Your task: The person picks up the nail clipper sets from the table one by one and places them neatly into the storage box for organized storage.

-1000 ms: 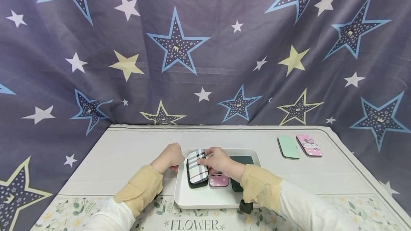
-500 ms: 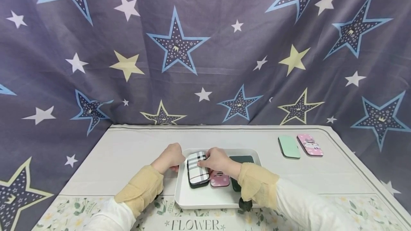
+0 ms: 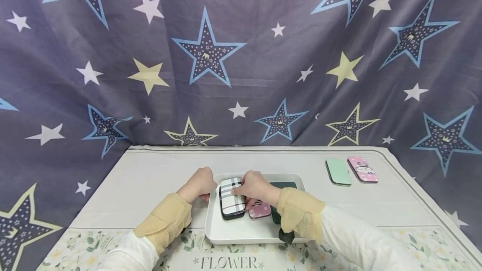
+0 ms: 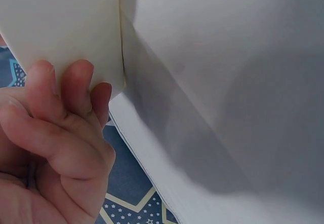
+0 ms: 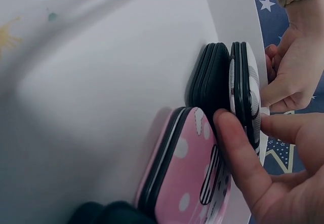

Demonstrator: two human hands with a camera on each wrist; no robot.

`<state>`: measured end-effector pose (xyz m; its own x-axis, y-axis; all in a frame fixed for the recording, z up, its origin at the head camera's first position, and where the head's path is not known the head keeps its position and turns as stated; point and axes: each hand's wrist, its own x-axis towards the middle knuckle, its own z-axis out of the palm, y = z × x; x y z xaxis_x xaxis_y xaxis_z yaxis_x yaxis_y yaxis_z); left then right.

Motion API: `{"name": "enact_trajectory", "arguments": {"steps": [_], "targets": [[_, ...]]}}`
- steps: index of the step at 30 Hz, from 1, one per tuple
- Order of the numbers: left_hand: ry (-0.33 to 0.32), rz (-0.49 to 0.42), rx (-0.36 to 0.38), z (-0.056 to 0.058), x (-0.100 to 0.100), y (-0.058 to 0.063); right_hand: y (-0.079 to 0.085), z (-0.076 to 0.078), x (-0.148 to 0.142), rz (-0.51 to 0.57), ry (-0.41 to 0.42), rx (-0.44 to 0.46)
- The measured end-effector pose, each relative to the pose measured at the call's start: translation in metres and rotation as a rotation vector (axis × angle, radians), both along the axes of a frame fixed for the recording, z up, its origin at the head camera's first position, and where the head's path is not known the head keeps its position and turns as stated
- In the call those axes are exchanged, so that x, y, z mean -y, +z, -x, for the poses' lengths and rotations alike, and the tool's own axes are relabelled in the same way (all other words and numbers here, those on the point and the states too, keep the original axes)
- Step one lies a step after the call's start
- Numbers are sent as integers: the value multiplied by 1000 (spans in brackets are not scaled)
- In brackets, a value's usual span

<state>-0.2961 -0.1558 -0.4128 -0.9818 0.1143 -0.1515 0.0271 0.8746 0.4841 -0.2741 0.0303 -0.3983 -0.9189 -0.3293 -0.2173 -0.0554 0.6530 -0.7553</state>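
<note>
A white tray (image 3: pixel 241 237) holds several small rounded hard cases. My right hand (image 3: pixel 256 187) pinches a white plaid case (image 3: pixel 231 204) at its right side, thumb on top and a finger at the edge. The plaid case lies over a black case (image 5: pixel 208 77), which is mostly covered in the head view. Just right of it is a pink dotted case (image 3: pixel 260 210), partly under my right hand. A dark green case (image 3: pixel 284 185) lies further right, partly behind the wrist. My left hand (image 3: pixel 201 182) grips the tray's left wall, its curled fingertips (image 4: pixel 76 77) against the outside.
On the white tabletop (image 3: pixel 162 187) at the back right lie a mint green case (image 3: pixel 338 172) and a pink patterned case (image 3: pixel 362 170), side by side. A floral strip with lettering (image 3: pixel 229 262) runs along the front. A starry curtain (image 3: pixel 241 74) hangs behind.
The plaid case has settled lower and squarer over the black one in my right hand's hold. The pink dotted case has shifted slightly right and turned. My left hand stays put.
</note>
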Motion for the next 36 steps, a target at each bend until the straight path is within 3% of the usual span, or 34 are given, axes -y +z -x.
{"name": "enact_trajectory", "arguments": {"steps": [7, 18, 36], "targets": [[5, -7, 2, 0, 0, 2, -2, -1, 3, 17, -19, 9], [1, -11, -1, 0, 0, 1, -6, -4, 3, -68, 41, -101], [7, -10, 2, -4, -3, 3, -7, -7, 6, 10, -18, 11]]}}
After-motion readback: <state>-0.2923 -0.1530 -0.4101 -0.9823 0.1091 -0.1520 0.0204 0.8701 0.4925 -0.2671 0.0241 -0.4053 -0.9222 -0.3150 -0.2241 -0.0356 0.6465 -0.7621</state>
